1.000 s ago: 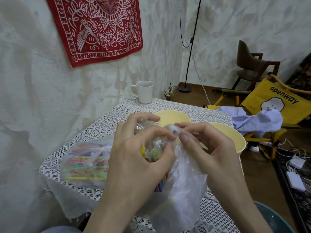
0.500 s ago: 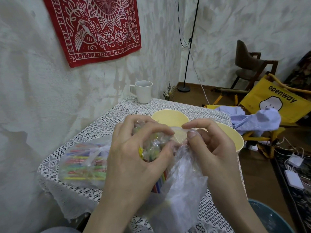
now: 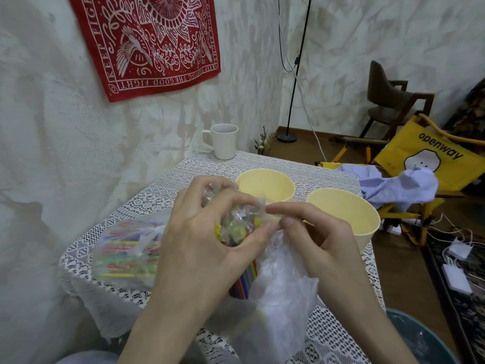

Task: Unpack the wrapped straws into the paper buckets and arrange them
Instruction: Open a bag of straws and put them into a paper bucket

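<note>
Plastic-wrapped straw bundle point(image 3: 236, 227) upright, top end gripped by left hand point(image 3: 202, 248), wrap pinched by right hand point(image 3: 315, 237).

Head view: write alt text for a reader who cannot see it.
Both hands, left hand and right hand, grip a clear plastic bag of coloured straws above a lace-covered table. Behind stand two empty yellow paper buckets and a white mug; another straw bag lies left.

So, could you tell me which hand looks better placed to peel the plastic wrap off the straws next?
Probably the right hand: it pinches the loose plastic wrap at the bundle's top, while the left hand grips the straws and steadies them.
</note>
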